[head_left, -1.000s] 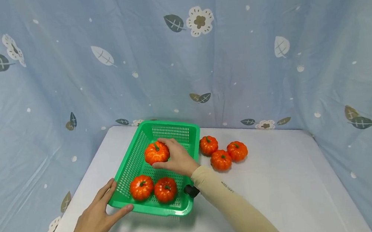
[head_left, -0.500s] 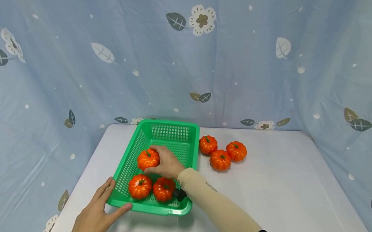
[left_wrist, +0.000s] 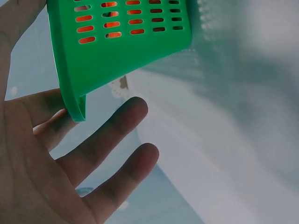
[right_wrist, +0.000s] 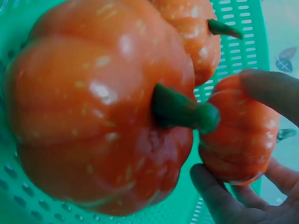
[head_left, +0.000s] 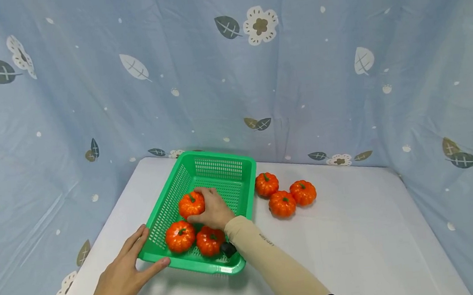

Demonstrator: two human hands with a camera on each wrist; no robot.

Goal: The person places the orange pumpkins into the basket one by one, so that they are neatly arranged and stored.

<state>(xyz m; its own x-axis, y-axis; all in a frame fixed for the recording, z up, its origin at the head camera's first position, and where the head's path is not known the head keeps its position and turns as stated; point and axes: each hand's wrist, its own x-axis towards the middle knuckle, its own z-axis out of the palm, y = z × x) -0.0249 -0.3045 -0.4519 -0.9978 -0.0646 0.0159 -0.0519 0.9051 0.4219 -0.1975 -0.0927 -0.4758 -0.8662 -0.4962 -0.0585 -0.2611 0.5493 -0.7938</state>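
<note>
Inside the green plastic basket (head_left: 198, 267), my right hand (head_left: 214, 211) grips a small orange pumpkin (head_left: 190, 206) with a green stem, thumb and fingers round its sides. In the right wrist view the held pumpkin (right_wrist: 240, 135) is partly covered by fingertips. A second pumpkin (head_left: 180, 237) and a third pumpkin (head_left: 209, 241) sit at the basket's near end. The third looms large in the right wrist view. At the near left corner, my left hand (head_left: 118, 280) touches the rim with spread fingers. The left wrist view shows two extended fingers (left_wrist: 110, 140) below the basket's wall (left_wrist: 121, 51).
Three more pumpkins (head_left: 282, 204) stand close together on the white table (head_left: 356, 240), right of the basket. A blue patterned curtain (head_left: 195, 75) hangs behind and along both sides of the table.
My right hand has lowered its pumpkin into the basket and shifted a little left, toward the near pumpkins. My left hand stays at the basket's corner.
</note>
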